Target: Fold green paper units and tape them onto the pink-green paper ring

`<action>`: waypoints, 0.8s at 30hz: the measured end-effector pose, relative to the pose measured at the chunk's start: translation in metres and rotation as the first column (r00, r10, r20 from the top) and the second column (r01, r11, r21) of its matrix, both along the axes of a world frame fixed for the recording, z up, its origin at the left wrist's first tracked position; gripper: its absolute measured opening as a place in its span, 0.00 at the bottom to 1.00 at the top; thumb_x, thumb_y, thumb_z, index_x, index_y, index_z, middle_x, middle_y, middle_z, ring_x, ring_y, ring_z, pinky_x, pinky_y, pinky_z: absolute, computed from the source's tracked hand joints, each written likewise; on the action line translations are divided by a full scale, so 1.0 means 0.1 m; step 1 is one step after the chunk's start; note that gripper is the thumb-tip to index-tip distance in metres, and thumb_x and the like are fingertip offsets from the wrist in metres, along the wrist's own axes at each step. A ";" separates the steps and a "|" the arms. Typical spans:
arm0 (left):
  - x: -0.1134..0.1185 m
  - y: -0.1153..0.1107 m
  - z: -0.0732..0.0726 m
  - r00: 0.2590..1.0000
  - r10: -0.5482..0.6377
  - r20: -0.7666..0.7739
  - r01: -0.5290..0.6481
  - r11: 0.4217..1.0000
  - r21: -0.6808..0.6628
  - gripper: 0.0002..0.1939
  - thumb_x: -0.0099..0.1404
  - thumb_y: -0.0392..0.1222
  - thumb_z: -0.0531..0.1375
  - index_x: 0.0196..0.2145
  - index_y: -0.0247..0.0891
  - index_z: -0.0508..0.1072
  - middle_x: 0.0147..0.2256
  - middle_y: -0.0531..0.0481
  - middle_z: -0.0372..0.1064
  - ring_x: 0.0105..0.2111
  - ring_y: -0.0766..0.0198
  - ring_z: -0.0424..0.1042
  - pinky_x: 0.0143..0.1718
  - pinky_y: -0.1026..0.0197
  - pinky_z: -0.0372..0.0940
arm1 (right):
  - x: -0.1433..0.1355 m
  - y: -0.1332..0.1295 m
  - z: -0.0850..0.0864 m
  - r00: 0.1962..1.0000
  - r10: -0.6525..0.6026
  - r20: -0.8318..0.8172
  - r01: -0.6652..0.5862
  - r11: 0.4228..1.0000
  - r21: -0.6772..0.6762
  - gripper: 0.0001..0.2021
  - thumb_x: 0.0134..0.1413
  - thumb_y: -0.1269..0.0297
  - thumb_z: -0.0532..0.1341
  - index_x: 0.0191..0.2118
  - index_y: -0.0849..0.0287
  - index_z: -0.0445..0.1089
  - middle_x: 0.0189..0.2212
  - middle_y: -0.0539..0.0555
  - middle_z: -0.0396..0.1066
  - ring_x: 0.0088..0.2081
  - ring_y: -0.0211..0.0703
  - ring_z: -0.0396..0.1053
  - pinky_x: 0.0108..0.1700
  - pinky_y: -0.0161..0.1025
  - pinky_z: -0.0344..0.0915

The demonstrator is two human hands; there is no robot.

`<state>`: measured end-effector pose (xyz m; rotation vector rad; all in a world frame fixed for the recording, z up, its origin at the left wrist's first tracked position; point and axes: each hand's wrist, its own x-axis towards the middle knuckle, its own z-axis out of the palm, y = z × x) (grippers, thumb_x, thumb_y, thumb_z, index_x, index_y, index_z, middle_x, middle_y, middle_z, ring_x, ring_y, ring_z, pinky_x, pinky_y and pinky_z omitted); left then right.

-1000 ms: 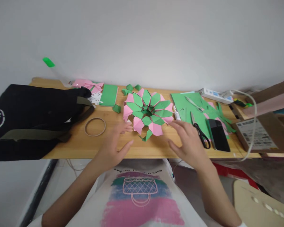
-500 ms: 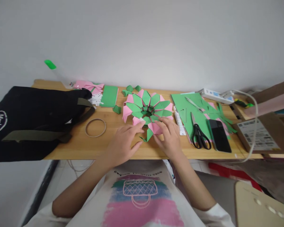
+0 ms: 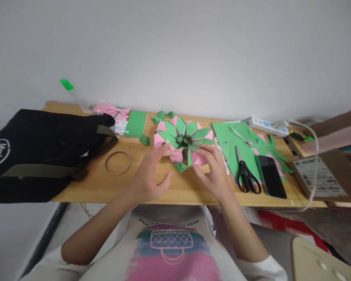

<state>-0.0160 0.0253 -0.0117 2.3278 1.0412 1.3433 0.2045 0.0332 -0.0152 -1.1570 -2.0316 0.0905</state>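
Observation:
A ring-shaped paper flower (image 3: 199,134) of folded green and pink pieces lies on the wooden table in front of me. At its front left, my left hand (image 3: 150,174) has its fingertips against the pink edge, with the thumb spread well away. My right hand (image 3: 212,168) pinches a pink petal at the front right between thumb and fingers. Between the two hands, a green folded flap (image 3: 180,168) juts toward me. My fingers cover part of the flower's front rim.
Scissors (image 3: 245,175) and a phone (image 3: 271,177) lie right, by green sheets (image 3: 222,130) and paper scraps. A tape ring (image 3: 105,164), a black bag (image 3: 46,148) and a green pad (image 3: 136,123) are left. Small green folded pieces (image 3: 144,140) sit near the flower. A cardboard box (image 3: 318,175) stands far right.
My left hand has loosened, its thumb moving away from the flower's front. The front green flap and the pink piece beside it have shifted. The view has tilted slightly.

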 end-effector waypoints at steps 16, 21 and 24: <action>0.18 0.69 0.15 1.000 -0.029 -0.008 0.030 0.990 0.134 0.34 0.65 0.30 0.61 0.64 0.45 0.54 0.44 0.50 0.78 0.47 0.60 0.75 0.52 0.53 0.65 | 0.24 0.41 0.24 0.993 0.114 0.015 -0.114 0.993 -0.013 0.17 0.57 0.70 0.63 0.52 0.55 0.67 0.50 0.60 0.68 0.54 0.51 0.66 0.55 0.51 0.63; 0.18 0.70 0.27 0.999 -0.020 -0.031 0.022 0.997 0.076 0.18 0.63 0.30 0.63 0.50 0.41 0.70 0.42 0.51 0.79 0.43 0.62 0.76 0.52 0.56 0.67 | 0.27 0.42 0.25 0.994 0.104 0.028 -0.104 0.994 0.013 0.17 0.57 0.71 0.62 0.52 0.53 0.66 0.49 0.59 0.69 0.53 0.52 0.66 0.53 0.52 0.63; 0.17 0.70 0.35 0.999 0.002 -0.047 0.001 0.998 0.062 0.14 0.60 0.29 0.64 0.43 0.39 0.73 0.39 0.50 0.79 0.42 0.63 0.77 0.54 0.57 0.66 | 0.28 0.44 0.25 0.995 0.097 0.018 -0.097 0.995 0.011 0.17 0.57 0.71 0.62 0.52 0.54 0.66 0.48 0.60 0.69 0.52 0.52 0.67 0.53 0.52 0.64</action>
